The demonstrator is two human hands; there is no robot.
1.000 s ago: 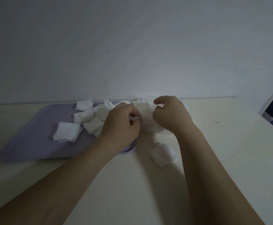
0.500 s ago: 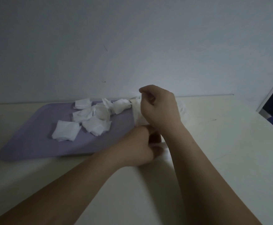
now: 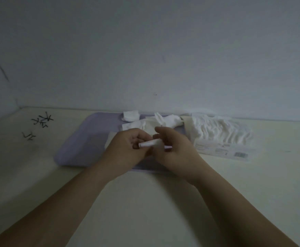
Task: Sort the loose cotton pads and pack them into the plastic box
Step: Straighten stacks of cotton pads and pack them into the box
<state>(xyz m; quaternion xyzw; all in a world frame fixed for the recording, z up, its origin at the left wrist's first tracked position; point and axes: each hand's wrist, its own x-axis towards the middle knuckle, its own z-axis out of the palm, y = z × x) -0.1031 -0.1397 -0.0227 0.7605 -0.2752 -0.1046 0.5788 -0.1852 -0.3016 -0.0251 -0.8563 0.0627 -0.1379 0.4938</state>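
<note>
Both hands meet over the near right part of a lilac tray (image 3: 85, 139). My left hand (image 3: 128, 148) and my right hand (image 3: 172, 148) together pinch a thin edge-on stack of white cotton pads (image 3: 150, 143) between their fingertips. Several loose white pads (image 3: 130, 115) lie at the tray's far side. To the right lies the clear plastic box (image 3: 222, 138), on its side, filled with rows of white pads, its label facing me.
The cream table (image 3: 145, 202) meets a pale wall at the back. Small dark marks or bits (image 3: 42, 120) are at the far left of the table. The table's right part beyond the box is bare.
The view has swung left. My left hand picked the pads up from the table near the tray's front, my right hand left the box, and both hands came together over the tray.
</note>
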